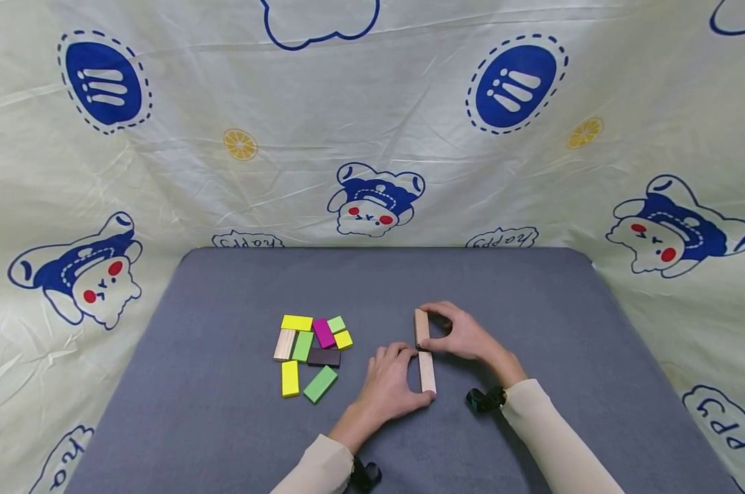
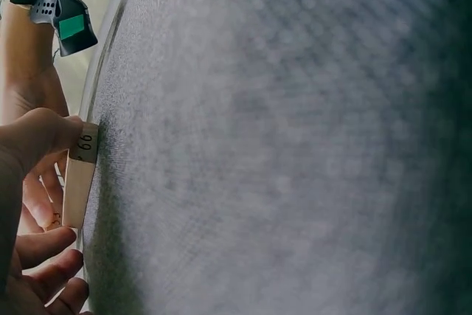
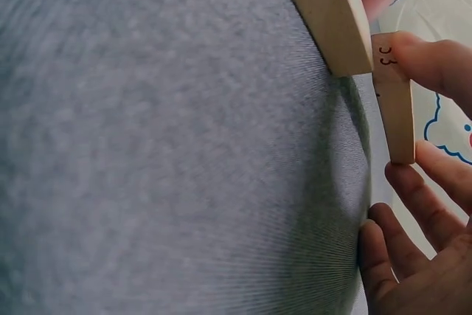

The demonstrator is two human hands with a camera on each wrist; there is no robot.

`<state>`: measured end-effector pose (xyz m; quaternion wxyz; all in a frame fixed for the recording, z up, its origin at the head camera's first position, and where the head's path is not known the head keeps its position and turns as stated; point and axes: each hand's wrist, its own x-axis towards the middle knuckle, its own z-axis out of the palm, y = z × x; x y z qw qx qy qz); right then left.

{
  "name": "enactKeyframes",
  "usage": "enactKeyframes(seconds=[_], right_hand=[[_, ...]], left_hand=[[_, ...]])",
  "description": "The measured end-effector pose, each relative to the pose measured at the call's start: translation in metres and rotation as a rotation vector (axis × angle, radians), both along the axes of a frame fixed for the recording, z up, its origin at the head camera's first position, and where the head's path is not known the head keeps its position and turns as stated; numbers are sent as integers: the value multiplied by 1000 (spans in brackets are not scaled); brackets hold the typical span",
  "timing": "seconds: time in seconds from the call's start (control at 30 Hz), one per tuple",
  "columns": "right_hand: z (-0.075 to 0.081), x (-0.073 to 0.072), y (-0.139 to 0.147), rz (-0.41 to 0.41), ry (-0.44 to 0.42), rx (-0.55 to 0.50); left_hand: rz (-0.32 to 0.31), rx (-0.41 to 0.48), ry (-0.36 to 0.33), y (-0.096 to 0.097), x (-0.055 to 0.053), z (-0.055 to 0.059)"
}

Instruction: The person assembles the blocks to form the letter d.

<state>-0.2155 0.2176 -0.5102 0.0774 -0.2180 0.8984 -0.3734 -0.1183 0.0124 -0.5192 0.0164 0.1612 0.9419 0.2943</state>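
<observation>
Two pale blocks lie end to end on the grey table (image 1: 570, 329), right of its middle. The near block (image 1: 428, 374) has its long axis running away from the person, its near end angled slightly right. The far block (image 1: 421, 328) points nearly the same way, almost in line with it. A narrow dark joint shows between their facing ends; contact there cannot be confirmed.

Left hand (image 1: 389, 385): clamped on the near block, thumb at the near end, a finger at the far end. Right hand (image 1: 465, 335): pinching the far block by its ends, thumb at the near end, finger at the far end. The hands are close where the blocks meet; whether their fingertips touch cannot be told. Dark digits show by the thumb in each wrist view.

Left of the left hand, a loose group includes a purple block (image 1: 324, 333), a dark block (image 1: 325, 358) lying crosswise and a green block (image 1: 320, 384) set diagonally. Grey surface separates this group from the pale pair.

The table's far edge lies well beyond the far block. A broad stretch of surface extends from the right hand to the right edge.
</observation>
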Motion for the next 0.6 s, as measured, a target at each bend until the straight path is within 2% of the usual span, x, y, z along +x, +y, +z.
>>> enactKeyframes(seconds=[0.27,0.6], right_hand=[[-1,3,0,-5,-14,71],[-1,4,2,17,-41,78]], left_hand=[[30,-11,-19,4,0,-1],[44,-5,-42,6,1,2]])
